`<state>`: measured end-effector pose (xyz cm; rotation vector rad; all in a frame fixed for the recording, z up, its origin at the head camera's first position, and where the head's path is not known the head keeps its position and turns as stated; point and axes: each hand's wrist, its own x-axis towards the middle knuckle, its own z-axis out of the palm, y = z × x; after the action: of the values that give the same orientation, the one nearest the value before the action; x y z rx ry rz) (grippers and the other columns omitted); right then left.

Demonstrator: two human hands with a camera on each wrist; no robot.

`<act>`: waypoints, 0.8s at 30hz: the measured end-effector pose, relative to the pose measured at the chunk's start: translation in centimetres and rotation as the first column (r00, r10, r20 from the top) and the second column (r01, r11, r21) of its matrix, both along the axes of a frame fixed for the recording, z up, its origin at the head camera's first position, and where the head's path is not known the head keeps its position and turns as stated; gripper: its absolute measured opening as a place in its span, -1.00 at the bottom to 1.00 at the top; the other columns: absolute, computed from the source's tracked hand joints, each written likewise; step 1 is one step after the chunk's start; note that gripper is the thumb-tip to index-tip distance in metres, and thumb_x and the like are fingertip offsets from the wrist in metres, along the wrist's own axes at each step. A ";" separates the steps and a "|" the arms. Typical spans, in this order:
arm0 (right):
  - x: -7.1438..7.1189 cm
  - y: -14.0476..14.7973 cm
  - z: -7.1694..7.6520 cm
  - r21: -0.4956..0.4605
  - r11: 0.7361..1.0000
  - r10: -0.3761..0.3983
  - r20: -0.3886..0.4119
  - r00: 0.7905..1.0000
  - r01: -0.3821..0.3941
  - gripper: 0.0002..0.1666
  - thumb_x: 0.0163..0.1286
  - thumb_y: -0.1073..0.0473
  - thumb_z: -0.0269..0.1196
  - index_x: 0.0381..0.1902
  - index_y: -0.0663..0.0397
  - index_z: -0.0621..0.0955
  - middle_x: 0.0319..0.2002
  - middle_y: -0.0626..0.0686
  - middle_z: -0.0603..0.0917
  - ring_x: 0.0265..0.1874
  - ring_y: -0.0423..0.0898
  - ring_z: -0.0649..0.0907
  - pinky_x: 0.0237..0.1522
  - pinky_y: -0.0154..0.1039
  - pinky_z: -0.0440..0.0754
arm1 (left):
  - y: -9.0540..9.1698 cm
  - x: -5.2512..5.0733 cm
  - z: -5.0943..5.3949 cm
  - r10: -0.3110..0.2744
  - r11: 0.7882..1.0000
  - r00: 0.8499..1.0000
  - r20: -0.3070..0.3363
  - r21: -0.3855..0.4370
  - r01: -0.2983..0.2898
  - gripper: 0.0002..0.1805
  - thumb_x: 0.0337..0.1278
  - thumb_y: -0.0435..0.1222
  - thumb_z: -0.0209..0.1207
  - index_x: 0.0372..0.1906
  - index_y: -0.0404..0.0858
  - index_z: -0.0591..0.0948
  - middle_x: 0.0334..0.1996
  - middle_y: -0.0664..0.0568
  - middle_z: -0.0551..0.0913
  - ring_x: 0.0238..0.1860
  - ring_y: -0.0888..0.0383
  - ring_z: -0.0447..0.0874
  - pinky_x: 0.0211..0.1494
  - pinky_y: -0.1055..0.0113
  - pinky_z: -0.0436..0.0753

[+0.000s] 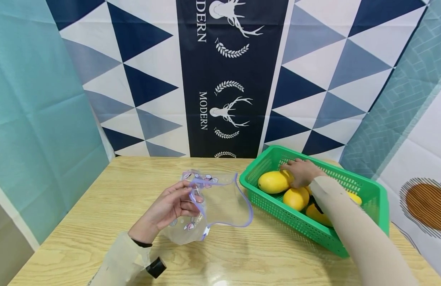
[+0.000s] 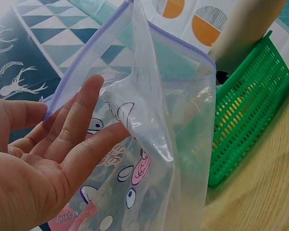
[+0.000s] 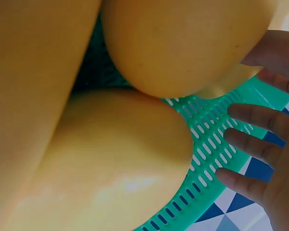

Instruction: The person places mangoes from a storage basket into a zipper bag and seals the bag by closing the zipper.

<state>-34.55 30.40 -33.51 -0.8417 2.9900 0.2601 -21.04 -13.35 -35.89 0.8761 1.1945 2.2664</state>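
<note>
My left hand (image 1: 173, 204) pinches the purple-edged rim of a clear plastic zip bag (image 1: 224, 204) between thumb and fingertips. The bag's mouth gapes toward the right, and cartoon prints (image 2: 139, 168) show on its film in the left wrist view. My right hand (image 1: 302, 171) reaches into a green basket (image 1: 299, 222), over a smooth yellow mango-like fruit (image 1: 274, 182). In the right wrist view its fingers (image 3: 253, 144) are spread beside the fruit, and the thumb lies against or close to one piece; contact is unclear. A rounder orange-yellow fruit (image 1: 296, 198) lies nearer the front.
More yellow fruit (image 1: 318, 214) lies in the basket, partly behind my right forearm. The basket stands at the right of the wooden table (image 1: 98, 210). A patterned cloth (image 1: 148, 79) hangs behind the table's back edge, and a black strap end (image 1: 156, 267) sticks out from my left wrist.
</note>
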 end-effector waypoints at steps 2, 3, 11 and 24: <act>-0.2 -0.1 -0.2 -0.005 1.000 0.000 0.001 1.000 0.000 -0.34 0.09 0.21 0.32 0.24 0.07 0.54 0.10 0.30 0.58 0.09 0.37 0.50 0.08 0.39 0.44 | 0.0 0.0 0.0 -0.001 1.000 1.000 0.000 -0.002 0.001 -0.63 0.59 -0.43 -0.27 -0.02 -0.14 0.58 -0.19 -0.01 0.78 -0.23 0.13 0.79 -0.11 0.21 0.73; -0.3 -0.1 -0.3 -0.005 1.000 -0.001 0.002 1.000 0.001 -0.35 0.10 0.21 0.32 0.23 0.06 0.55 0.10 0.30 0.58 0.09 0.37 0.51 0.08 0.39 0.44 | 0.1 0.0 0.0 -0.002 1.000 1.000 -0.001 -0.002 0.002 -0.63 0.59 -0.43 -0.27 -0.02 -0.14 0.58 -0.19 -0.01 0.78 -0.23 0.13 0.79 -0.11 0.21 0.73; -1.0 -0.5 -1.2 0.038 0.999 -0.020 0.020 1.000 0.019 -0.37 0.13 0.28 0.31 0.22 0.08 0.50 0.02 0.31 0.58 0.05 0.37 0.53 0.03 0.37 0.50 | 0.2 0.0 -0.1 0.009 1.000 1.000 0.011 -0.019 -0.009 -0.63 0.58 -0.44 -0.29 -0.04 -0.14 0.56 -0.21 -0.01 0.78 -0.25 0.14 0.79 -0.11 0.20 0.73; -1.7 -0.8 -2.3 -0.019 0.996 -0.084 0.089 0.992 0.086 -0.45 0.27 0.41 0.27 0.20 -0.01 0.49 0.17 0.43 0.49 0.17 0.45 0.46 -0.04 0.40 0.52 | 0.4 0.0 -0.3 0.018 0.999 1.000 0.009 -0.040 -0.018 -0.67 0.57 -0.43 -0.26 -0.07 -0.14 0.54 -0.23 0.01 0.78 -0.27 0.16 0.79 -0.13 0.22 0.73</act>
<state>-36.29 29.60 -35.83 -0.7054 2.9431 0.1817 -21.04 -12.93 -36.23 0.8417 1.2439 2.2503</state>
